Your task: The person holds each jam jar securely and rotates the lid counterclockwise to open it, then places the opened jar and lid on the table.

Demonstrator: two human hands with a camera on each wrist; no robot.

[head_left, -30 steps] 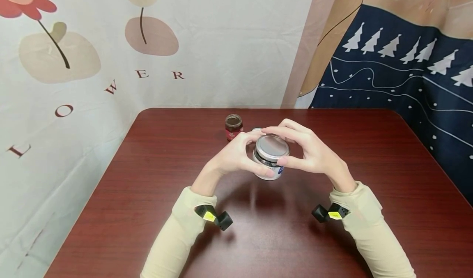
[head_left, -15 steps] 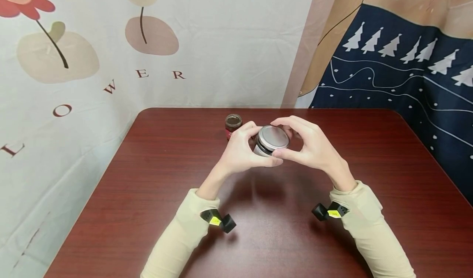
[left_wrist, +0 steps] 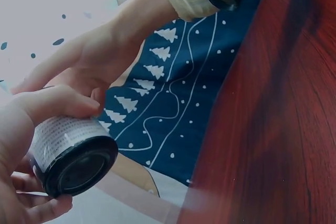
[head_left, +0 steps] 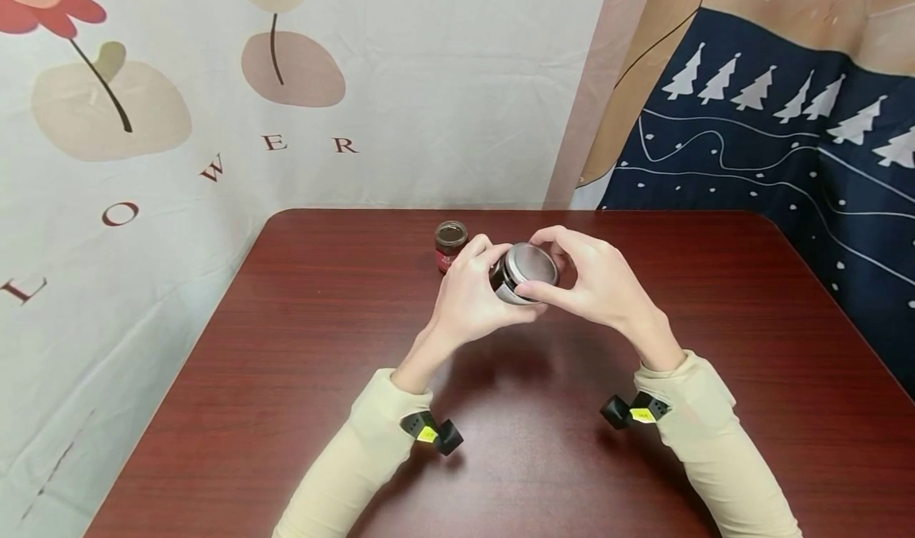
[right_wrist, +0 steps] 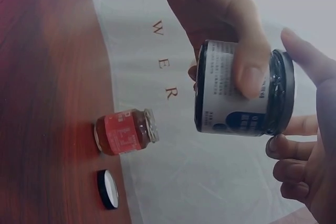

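Observation:
A dark glass jar (head_left: 504, 289) with a white and blue label (right_wrist: 223, 98) is held above the table, tilted. Its silver lid (head_left: 533, 262) sits on the mouth. My left hand (head_left: 468, 292) grips the jar's body from the left, its thumb across the label in the right wrist view. The fingers and thumb of my right hand (head_left: 604, 282) hold the lid's rim from the right. In the left wrist view the base of the jar (left_wrist: 79, 169) faces the camera. Part of the body is hidden behind my left hand.
An uncapped, red-labelled jar (head_left: 450, 240) with brown contents stands on the table (head_left: 343, 307), behind my left hand. Near it, a loose lid (right_wrist: 108, 189) lies on the table in the right wrist view. Printed cloths (head_left: 443, 109) hang beyond the table's far edge.
The white-labelled jar has been raised slightly and tilted. My left hand has turned and shifted right with it. My right-hand fingers have moved a little around the lid.

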